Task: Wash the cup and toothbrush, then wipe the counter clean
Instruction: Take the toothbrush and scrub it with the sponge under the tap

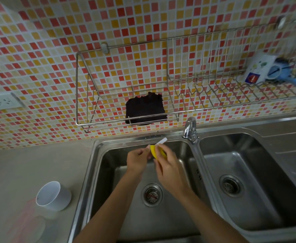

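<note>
Over the left basin of the steel sink (94, 172), my left hand (138, 160) pinches a white toothbrush (161, 142) whose head points up and to the right. My right hand (168, 165) grips a yellow sponge (155, 151) folded against the brush handle. A white cup (53, 196) stands upright on the beige counter (21, 172) to the left of the sink, apart from both hands.
A chrome faucet (190, 128) stands between the two basins, with no water visibly running. A dark cloth (145, 109) lies in the wire wall rack (84, 102). A carton and a blue mug (275, 71) sit on the rack's right end. A wall socket (2, 101) is at left.
</note>
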`<state>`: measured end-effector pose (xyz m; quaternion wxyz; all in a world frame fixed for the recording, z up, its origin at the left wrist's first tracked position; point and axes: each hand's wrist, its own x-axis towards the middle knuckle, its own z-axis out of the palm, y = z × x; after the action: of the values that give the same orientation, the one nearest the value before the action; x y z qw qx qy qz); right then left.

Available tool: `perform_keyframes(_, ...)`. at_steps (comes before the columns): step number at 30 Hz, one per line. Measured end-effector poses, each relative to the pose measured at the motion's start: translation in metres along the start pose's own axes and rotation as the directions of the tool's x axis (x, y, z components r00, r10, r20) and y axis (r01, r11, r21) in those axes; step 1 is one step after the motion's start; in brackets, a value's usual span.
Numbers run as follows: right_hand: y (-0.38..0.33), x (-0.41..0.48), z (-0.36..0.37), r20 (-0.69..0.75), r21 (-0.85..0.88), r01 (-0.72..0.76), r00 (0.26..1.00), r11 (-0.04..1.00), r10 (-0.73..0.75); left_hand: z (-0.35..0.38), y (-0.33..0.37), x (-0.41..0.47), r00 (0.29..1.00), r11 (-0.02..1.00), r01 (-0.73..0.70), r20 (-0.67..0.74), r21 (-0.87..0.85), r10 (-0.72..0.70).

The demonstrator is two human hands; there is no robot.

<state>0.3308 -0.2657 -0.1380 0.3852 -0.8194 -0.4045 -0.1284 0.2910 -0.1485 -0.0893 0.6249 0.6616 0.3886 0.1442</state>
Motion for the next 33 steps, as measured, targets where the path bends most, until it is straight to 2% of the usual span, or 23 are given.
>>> perform_keyframes(1, 0.005, 0.0, -0.001, -0.017, 0.003, -0.013, 1.0, 1.0, 0.013, 0.001, 0.0, 0.0, 1.0, 1.0, 0.001, 0.004, -0.008, -0.001)
perform_keyframes(4, 0.021, 0.007, -0.007, -0.123, 0.066, -0.244, 0.96, 0.967, 0.251, 0.005, -0.002, -0.001, 1.0, 1.0, 0.003, 0.011, 0.006, -0.003)
perform_keyframes(5, 0.02, 0.008, -0.007, -0.105, 0.045, -0.233, 0.966, 0.972, 0.236, 0.007, -0.003, -0.001, 1.0, 1.0, -0.004, 0.014, 0.015, 0.004)
perform_keyframes(8, 0.016, 0.002, -0.001, 0.017, -0.05, 0.021, 1.0, 0.999, -0.02, 0.011, -0.004, 0.0, 1.0, 0.999, -0.011, 0.002, 0.034, 0.011)
perform_keyframes(9, 0.021, 0.002, -0.003, 0.017, -0.048, 0.007, 1.0, 0.999, -0.006, 0.012, -0.005, 0.001, 1.0, 1.0, -0.004, 0.004, 0.025, 0.004)
perform_keyframes(12, 0.04, 0.004, -0.006, -0.1, 0.039, -0.258, 0.96, 0.965, 0.26, 0.017, -0.009, 0.003, 1.0, 1.0, -0.006, 0.023, 0.007, 0.006)
perform_keyframes(13, 0.038, 0.003, -0.006, -0.097, 0.048, -0.269, 0.957, 0.962, 0.273, 0.02, -0.009, 0.003, 1.0, 1.0, -0.006, 0.028, 0.003, 0.006)
perform_keyframes(16, 0.022, -0.007, -0.003, -0.015, 0.067, -0.107, 0.994, 0.992, 0.109, 0.025, -0.011, 0.005, 0.999, 1.0, 0.004, 0.041, 0.012, -0.004)
perform_keyframes(18, 0.03, -0.01, -0.005, -0.013, 0.092, -0.099, 0.995, 0.991, 0.101, 0.027, -0.014, 0.007, 0.999, 0.999, 0.001, 0.043, 0.041, -0.003)
perform_keyframes(20, 0.055, -0.009, -0.011, -0.062, 0.08, -0.241, 0.967, 0.967, 0.246, 0.028, -0.018, 0.007, 0.999, 0.994, -0.024, 0.035, 0.107, 0.021)
perform_keyframes(22, 0.081, -0.004, -0.022, -0.125, 0.094, -0.454, 0.877, 0.886, 0.463, 0.031, -0.019, 0.009, 0.995, 0.978, -0.091, 0.044, 0.186, 0.084)
perform_keyframes(24, 0.101, 0.006, -0.036, -0.15, 0.124, -0.59, 0.784, 0.798, 0.603, 0.035, -0.015, 0.012, 0.986, 0.957, -0.159, 0.085, 0.243, 0.142)
perform_keyframes(28, 0.122, 0.029, -0.049, -0.003, 0.166, -0.653, 0.749, 0.739, 0.662, 0.053, -0.002, 0.015, 0.955, 0.92, -0.278, 0.186, 0.276, 0.233)
perform_keyframes(30, 0.126, 0.033, -0.046, 0.144, 0.149, -0.675, 0.738, 0.723, 0.659, 0.063, 0.002, 0.019, 0.93, 0.896, -0.344, 0.233, 0.281, 0.284)
perform_keyframes(33, 0.128, 0.033, -0.042, 0.348, 0.061, -0.65, 0.725, 0.757, 0.594, 0.074, 0.008, 0.024, 0.899, 0.844, -0.418, 0.284, 0.336, 0.332)
